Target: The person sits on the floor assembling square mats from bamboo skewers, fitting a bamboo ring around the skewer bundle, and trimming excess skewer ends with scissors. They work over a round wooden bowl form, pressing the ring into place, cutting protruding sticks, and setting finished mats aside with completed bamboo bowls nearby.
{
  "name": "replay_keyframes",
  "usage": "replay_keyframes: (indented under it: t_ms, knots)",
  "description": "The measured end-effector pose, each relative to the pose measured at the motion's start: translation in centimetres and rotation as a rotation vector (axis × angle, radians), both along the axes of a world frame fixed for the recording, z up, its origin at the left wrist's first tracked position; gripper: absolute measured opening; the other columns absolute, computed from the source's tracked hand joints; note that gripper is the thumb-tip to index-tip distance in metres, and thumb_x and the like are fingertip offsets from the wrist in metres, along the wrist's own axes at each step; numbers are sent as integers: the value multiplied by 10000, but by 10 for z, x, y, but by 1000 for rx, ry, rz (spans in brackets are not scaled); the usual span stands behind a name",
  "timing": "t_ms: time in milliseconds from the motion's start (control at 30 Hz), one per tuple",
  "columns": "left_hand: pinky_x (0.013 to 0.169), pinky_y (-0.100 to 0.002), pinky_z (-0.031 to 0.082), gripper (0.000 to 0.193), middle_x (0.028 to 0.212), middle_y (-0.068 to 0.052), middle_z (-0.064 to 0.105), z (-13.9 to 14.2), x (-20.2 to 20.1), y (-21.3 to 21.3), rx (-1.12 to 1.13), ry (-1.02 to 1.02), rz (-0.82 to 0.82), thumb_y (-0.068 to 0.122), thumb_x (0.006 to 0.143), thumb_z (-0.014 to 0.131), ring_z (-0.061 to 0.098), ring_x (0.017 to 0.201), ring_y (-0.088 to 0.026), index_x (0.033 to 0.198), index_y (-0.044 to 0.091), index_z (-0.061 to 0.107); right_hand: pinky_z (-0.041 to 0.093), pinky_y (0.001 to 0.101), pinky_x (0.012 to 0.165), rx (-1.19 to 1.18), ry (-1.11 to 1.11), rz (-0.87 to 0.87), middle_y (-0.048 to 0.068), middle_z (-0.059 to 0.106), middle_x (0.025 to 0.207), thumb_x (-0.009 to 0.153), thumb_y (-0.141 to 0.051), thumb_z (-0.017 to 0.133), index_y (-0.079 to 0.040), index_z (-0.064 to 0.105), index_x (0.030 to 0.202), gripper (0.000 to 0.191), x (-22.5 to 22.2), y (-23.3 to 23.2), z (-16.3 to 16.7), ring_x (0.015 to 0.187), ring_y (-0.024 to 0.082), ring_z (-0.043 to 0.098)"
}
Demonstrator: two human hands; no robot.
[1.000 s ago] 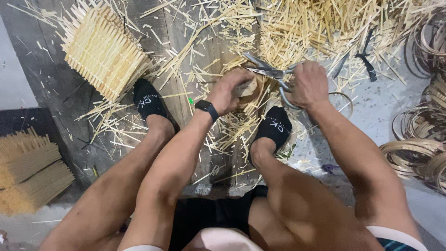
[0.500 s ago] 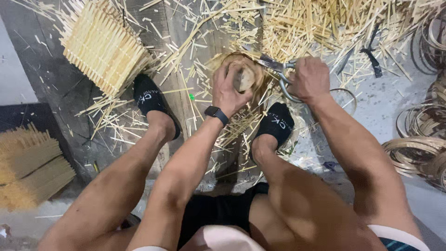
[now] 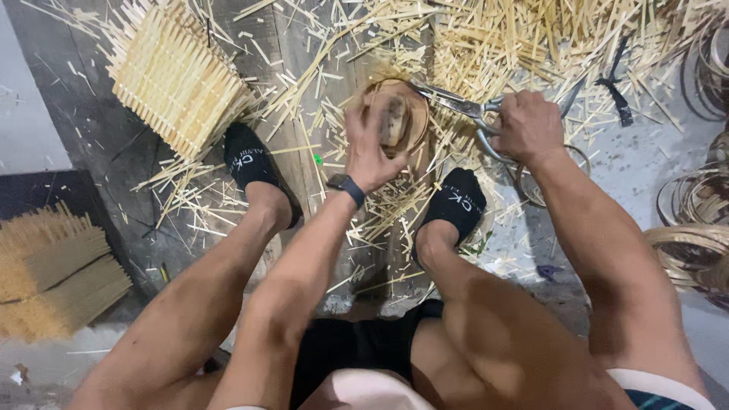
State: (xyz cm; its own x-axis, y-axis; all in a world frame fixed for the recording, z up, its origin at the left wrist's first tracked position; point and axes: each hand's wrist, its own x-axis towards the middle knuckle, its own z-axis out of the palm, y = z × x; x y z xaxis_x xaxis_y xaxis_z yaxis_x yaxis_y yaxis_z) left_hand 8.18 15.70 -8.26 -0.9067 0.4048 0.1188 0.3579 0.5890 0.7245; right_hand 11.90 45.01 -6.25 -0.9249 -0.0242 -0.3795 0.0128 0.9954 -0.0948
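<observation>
Over on the far left sits a stack of bamboo sticks (image 3: pixel 53 273), and just above it a square woven bamboo basket (image 3: pixel 176 80) lies tipped on the dark floor (image 3: pixel 91 144), untouched. Moving in, a black-socked foot (image 3: pixel 254 163) is planted among the offcuts.

Now the middle: the left hand (image 3: pixel 372 148), with a dark wristband (image 3: pixel 346 187), has its fingers wrapped and clamped on a small round bamboo-rimmed piece (image 3: pixel 395 118), held up on edge over the litter of bamboo splinters (image 3: pixel 486 53). This looks like the trimming step, I'd say.

To the right, the right hand (image 3: pixel 528 125) grips the handles of a pair of metal shears (image 3: pixel 456 102), fingers closed around them; the blades point left and meet the rim of the round piece (whether they're open or biting, I can't tell).

The next cut, as I judge it, wants the rim held steady and the blades close to the edge. Far right, coiled bamboo hoops (image 3: pixel 695 228) lie in a pile.
</observation>
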Motion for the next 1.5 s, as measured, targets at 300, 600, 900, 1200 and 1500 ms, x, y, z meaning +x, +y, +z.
replay_keyframes:
  t_ms: [300,600,900,1200,1500]
  knots:
    - [1240,-499,359,809,1476,-171,518,6,4,0,113,-142,17,-82,687,666,477,1415,-385,1456,84,475,521,483,859,1,-146,-10,204,628,989,904,-373,685,-6,668,1075,406,7,1,-26,980,349,623]
    - [1211,-496,380,739,1400,-152,565,22,-4,0,47,-177,-66,4,668,784,501,1373,-393,1360,176,590,542,408,769,61,161,113,151,599,885,744,-380,719,-5,670,978,445,-3,-9,-24,822,268,591]
    - [1159,-511,407,687,1423,-209,452,27,11,17,-63,-151,191,239,676,927,441,1332,-427,1310,357,689,547,427,777,38,268,155,190,624,894,724,-547,760,33,678,936,623,5,-3,-19,831,313,620]
    - [1130,-540,382,895,1406,-268,396,13,17,17,46,-144,230,282,622,917,413,1312,-459,1433,249,541,522,473,734,-18,177,77,166,644,954,845,-324,734,-37,693,990,324,18,2,-41,899,322,634]
    - [1225,-533,320,868,1521,-233,394,3,7,3,-11,-76,-6,197,657,862,379,1438,-445,1457,285,537,579,463,728,3,-309,-74,142,649,895,974,-390,585,-54,704,1025,360,3,1,-33,802,292,635]
